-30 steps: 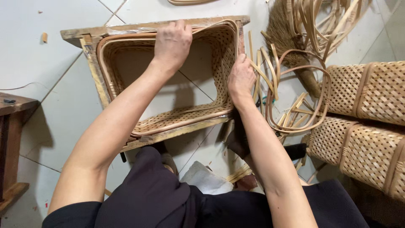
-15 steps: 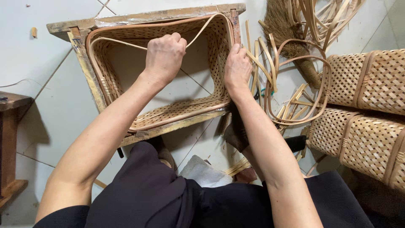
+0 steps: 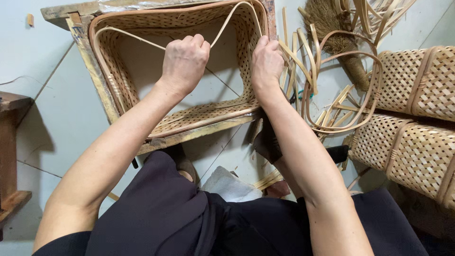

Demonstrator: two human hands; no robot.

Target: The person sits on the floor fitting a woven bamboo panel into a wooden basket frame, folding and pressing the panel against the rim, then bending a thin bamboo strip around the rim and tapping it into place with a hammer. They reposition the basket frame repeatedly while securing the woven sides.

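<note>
Centre of the frame, the left hand [image 3: 184,59] is clenching a thin bamboo strip [image 3: 130,37], which is bowing across the mouth of the woven basket [image 3: 208,114]. The right hand [image 3: 266,61] is pinching the basket's right rim, fingers closed on the weave. The basket is sitting inside a wooden frame [image 3: 90,61] at upper centre, walls fully woven and nothing inside; by the look of it, the rim band is only partly seated. At right, finished baskets [image 3: 417,118] are lying stacked beside loose bamboo hoops [image 3: 341,95].
</note>
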